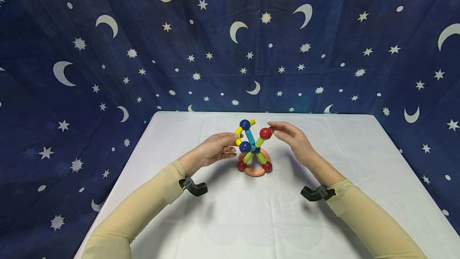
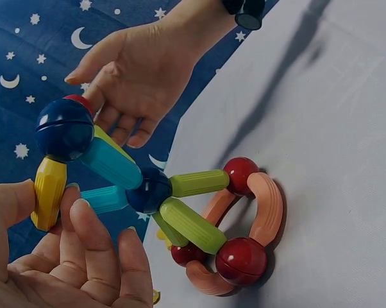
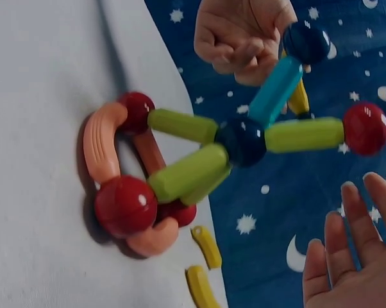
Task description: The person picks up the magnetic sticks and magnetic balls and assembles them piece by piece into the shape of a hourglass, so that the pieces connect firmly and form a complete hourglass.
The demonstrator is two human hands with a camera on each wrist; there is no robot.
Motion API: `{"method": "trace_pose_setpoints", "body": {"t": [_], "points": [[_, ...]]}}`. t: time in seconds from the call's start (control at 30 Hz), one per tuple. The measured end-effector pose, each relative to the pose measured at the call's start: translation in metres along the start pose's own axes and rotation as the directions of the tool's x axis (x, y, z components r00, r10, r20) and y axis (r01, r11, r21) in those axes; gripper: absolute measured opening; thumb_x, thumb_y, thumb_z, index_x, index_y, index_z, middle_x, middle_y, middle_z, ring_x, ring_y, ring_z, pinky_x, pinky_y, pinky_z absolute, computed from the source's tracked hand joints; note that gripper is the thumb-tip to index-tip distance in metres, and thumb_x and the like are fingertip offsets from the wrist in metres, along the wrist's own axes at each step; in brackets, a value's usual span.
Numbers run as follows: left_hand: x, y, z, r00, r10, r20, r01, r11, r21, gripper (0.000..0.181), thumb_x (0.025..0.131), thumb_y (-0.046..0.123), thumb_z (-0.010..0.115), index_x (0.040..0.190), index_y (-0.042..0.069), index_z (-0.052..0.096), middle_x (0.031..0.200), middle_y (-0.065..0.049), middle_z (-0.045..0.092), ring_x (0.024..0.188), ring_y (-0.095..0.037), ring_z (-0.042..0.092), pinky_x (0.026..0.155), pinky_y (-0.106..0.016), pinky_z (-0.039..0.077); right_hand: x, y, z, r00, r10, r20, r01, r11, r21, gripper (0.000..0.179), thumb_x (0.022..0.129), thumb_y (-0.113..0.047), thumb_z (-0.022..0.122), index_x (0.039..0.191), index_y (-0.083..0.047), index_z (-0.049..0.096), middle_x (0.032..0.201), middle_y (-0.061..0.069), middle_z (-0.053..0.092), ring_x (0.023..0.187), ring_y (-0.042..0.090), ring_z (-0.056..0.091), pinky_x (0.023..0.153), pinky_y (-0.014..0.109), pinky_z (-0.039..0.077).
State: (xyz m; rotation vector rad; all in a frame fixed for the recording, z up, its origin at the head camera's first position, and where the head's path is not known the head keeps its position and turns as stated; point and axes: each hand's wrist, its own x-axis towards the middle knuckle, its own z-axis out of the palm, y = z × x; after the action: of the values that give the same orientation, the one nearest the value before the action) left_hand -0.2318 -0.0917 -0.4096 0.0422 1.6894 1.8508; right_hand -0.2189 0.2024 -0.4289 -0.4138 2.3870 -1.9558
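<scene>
A magnetic ball-and-rod model [image 1: 255,150] stands on the table, its base a ring of orange curved rods [image 2: 265,208] joined by red balls [image 2: 241,261]. Green rods [image 3: 183,173] rise to a central blue ball [image 3: 242,142], from which blue rods and another green rod branch. My left hand [image 1: 218,149] pinches a yellow curved rod [image 2: 50,192] between thumb and fingers, at an upper blue ball [image 2: 65,130]. On the other side, my right hand [image 1: 294,141] is held with extended fingers beside the upper red ball [image 3: 366,128], a gap showing between them.
Two yellow curved rods, one farther back [image 3: 208,247] and one nearer [image 3: 201,287], lie on the table behind the model. White cloth covers the table [image 1: 248,219]. A dark blue curtain [image 1: 215,43] with moons and stars hangs behind it.
</scene>
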Motion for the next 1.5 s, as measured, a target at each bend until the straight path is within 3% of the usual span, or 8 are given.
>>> {"method": "trace_pose_setpoints", "body": {"t": [0.1, 0.3, 0.43, 0.63, 0.83, 1.03, 1.33, 1.5], "points": [[-0.001, 0.0, 0.0, 1.0, 0.004, 0.005, -0.004, 1.0, 0.006, 0.048, 0.105, 0.024, 0.059, 0.143, -0.004, 0.051, 0.102, -0.004, 0.066, 0.079, -0.013, 0.062, 0.089, -0.035, 0.057, 0.005, 0.008, -0.007, 0.997, 0.026, -0.069, -0.027, 1.0, -0.014, 0.047, 0.104, -0.039, 0.058, 0.139, -0.008, 0.061, 0.133, 0.007, 0.063, 0.123, 0.019, 0.055, 0.106, 0.044, 0.04], [-0.003, 0.001, 0.0, 1.0, 0.006, 0.012, -0.006, 1.0, 0.01, 0.052, 0.106, 0.023, 0.058, 0.147, -0.006, 0.046, 0.103, -0.003, 0.066, 0.077, -0.012, 0.062, 0.088, -0.034, 0.057, 0.018, 0.037, -0.022, 0.983, 0.116, -0.143, -0.12, 0.993, -0.021, 0.051, 0.104, -0.039, 0.061, 0.139, -0.002, 0.059, 0.139, 0.017, 0.059, 0.129, 0.028, 0.052, 0.108, 0.049, 0.038], [-0.003, 0.001, 0.0, 1.0, 0.004, 0.004, -0.004, 1.0, 0.007, 0.049, 0.106, 0.024, 0.059, 0.145, -0.004, 0.049, 0.103, -0.004, 0.066, 0.077, -0.012, 0.062, 0.086, -0.032, 0.057, 0.026, 0.059, -0.025, 0.968, 0.197, -0.157, -0.217, 0.968, -0.123, 0.049, 0.104, -0.036, 0.062, 0.139, -0.002, 0.06, 0.14, 0.018, 0.058, 0.128, 0.032, 0.053, 0.106, 0.051, 0.042], [-0.003, 0.002, 0.0, 1.0, -0.006, -0.005, 0.006, 1.0, 0.004, 0.044, 0.105, 0.024, 0.06, 0.14, -0.001, 0.054, 0.104, -0.005, 0.066, 0.079, -0.013, 0.063, 0.087, -0.033, 0.057, 0.036, 0.08, -0.017, 0.976, 0.168, -0.138, -0.207, 0.914, -0.349, 0.038, 0.103, -0.024, 0.061, 0.135, -0.002, 0.063, 0.126, 0.02, 0.064, 0.117, 0.035, 0.059, 0.098, 0.049, 0.048], [-0.002, 0.003, 0.0, 1.0, -0.009, -0.001, 0.009, 1.0, 0.001, 0.044, 0.105, 0.024, 0.06, 0.14, -0.001, 0.054, 0.103, -0.004, 0.066, 0.078, -0.013, 0.063, 0.097, -0.04, 0.054, 0.049, 0.086, -0.006, 0.986, 0.106, -0.127, -0.159, 0.814, -0.559, 0.04, 0.101, -0.029, 0.062, 0.134, -0.007, 0.065, 0.13, 0.02, 0.06, 0.12, 0.038, 0.056, 0.101, 0.055, 0.045], [-0.001, 0.002, 0.0, 1.0, -0.011, 0.001, 0.011, 1.0, 0.002, 0.043, 0.105, 0.024, 0.061, 0.139, -0.001, 0.055, 0.102, -0.004, 0.066, 0.08, -0.013, 0.062, 0.105, -0.047, 0.048, 0.061, 0.088, 0.001, 0.978, 0.128, -0.163, -0.203, 0.753, -0.626, 0.054, 0.098, -0.034, 0.063, 0.142, -0.002, 0.057, 0.136, 0.022, 0.058, 0.126, 0.04, 0.05, 0.106, 0.056, 0.039], [-0.002, 0.001, 0.0, 1.0, -0.012, -0.004, 0.012, 1.0, -0.004, 0.041, 0.105, 0.025, 0.061, 0.137, 0.0, 0.056, 0.102, -0.004, 0.067, 0.077, -0.012, 0.063, 0.101, -0.044, 0.052, 0.07, 0.083, 0.013, 0.965, 0.167, -0.205, -0.264, 0.637, -0.724, 0.075, 0.087, -0.048, 0.072, 0.142, -0.001, 0.054, 0.134, 0.025, 0.056, 0.123, 0.043, 0.047, 0.102, 0.06, 0.038], [-0.002, 0.001, 0.0, 1.0, -0.008, -0.002, 0.008, 1.0, -0.003, 0.041, 0.105, 0.025, 0.06, 0.137, 0.0, 0.057, 0.102, -0.004, 0.067, 0.075, -0.012, 0.063, 0.102, -0.045, 0.05, 0.069, 0.081, 0.018, 0.963, 0.165, -0.211, -0.268, 0.61, -0.746, 0.073, 0.084, -0.047, 0.074, 0.139, -0.002, 0.058, 0.133, 0.024, 0.054, 0.122, 0.042, 0.045, 0.101, 0.06, 0.036]]}}
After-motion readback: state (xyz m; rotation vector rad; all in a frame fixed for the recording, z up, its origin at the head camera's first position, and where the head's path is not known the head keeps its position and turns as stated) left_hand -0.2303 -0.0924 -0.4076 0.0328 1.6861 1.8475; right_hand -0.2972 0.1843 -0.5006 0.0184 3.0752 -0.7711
